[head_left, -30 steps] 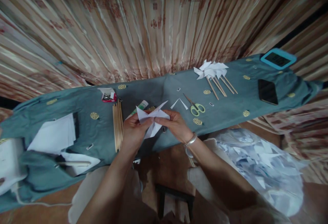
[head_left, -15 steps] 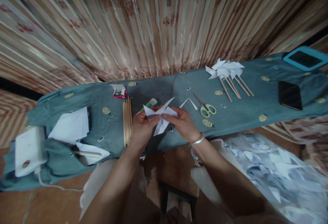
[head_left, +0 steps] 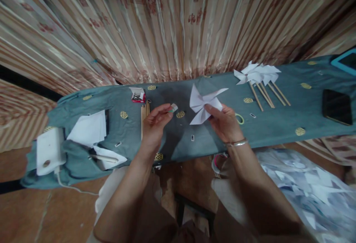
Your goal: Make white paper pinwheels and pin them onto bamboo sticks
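In my right hand (head_left: 226, 122) a white paper pinwheel (head_left: 198, 104) is pinched at its centre, thumb on top, its points fanning out above the table. My left hand (head_left: 155, 121) is closed, thumb and fingertips around a green tube with a whitish end, which looks like a glue stick (head_left: 174, 107). Most of the tube is hidden by the hand. Just behind my left hand lie several thin wooden sticks (head_left: 143, 119), partly covered. A pale green scissors handle (head_left: 240, 118) shows beside my right hand; the blades are hidden.
Finished pinwheels on sticks (head_left: 257, 74) lie at the back right, near a black phone (head_left: 337, 106). A small red box of metal pieces (head_left: 138, 95) stands behind the sticks. Left are stacked paper sheets (head_left: 89, 128) and a white device (head_left: 50, 152). A bag of paper scraps (head_left: 308, 183) sits right, below the table.
My hands have parted. My left hand has let go of the pinwheel and closed at the glue stick. My right hand has carried the pinwheel to the right. The view has shifted slightly.
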Available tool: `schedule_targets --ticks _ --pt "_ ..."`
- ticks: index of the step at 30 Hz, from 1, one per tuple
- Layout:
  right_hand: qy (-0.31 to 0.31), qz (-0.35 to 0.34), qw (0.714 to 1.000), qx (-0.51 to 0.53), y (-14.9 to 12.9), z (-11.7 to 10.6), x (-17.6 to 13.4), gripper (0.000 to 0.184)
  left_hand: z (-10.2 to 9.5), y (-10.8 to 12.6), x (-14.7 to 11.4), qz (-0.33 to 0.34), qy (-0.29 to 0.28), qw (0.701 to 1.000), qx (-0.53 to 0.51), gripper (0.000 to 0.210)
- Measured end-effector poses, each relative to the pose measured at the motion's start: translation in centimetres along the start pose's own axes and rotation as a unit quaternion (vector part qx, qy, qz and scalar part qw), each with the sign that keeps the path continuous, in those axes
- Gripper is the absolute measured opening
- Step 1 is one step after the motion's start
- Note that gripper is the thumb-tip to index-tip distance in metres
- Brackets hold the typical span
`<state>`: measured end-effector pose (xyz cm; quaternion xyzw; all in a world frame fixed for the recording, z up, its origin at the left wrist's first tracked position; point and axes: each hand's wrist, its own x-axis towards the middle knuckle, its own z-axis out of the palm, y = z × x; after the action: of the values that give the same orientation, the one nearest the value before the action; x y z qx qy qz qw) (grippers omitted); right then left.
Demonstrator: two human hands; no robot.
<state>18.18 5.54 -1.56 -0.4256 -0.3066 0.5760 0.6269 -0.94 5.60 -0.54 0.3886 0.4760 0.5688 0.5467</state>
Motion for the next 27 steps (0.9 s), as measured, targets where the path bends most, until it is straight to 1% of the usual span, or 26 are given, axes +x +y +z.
schedule_targets --ticks 4,8,11,15,20,24,27 --pt "0.02 0.002 1.0 0.009 -1.3 -1.1 0.0 0.027 -0.6 0.1 0.3 0.01 0.021 1.0 0.013 0.033" --pt "0.019 0.007 1.0 0.001 -1.6 -1.6 -0.4 0.03 -1.0 0.0 0.5 0.032 0.037 0.998 0.042 0.031" --pt "0.002 0.026 1.0 -0.002 -1.3 -1.4 -0.6 0.031 -1.1 -0.1 0.5 0.03 0.033 0.997 0.055 0.03" --pt "-0.038 0.041 0.998 0.003 -0.4 -0.3 -1.1 0.03 -1.0 -0.3 0.4 0.024 0.02 0.997 0.067 0.028" --pt "-0.094 0.097 0.991 -0.004 0.4 0.7 -1.8 0.024 -0.9 -0.6 0.4 0.021 0.01 0.997 0.068 0.027" --pt "-0.099 0.107 0.989 -0.015 0.4 0.6 -2.1 0.027 -1.0 -0.4 0.4 0.019 0.014 0.997 0.068 0.026" --pt "-0.083 0.077 0.993 -0.023 -0.1 -0.1 -2.0 0.027 -1.6 0.0 0.6 0.036 0.03 0.997 0.063 0.025"
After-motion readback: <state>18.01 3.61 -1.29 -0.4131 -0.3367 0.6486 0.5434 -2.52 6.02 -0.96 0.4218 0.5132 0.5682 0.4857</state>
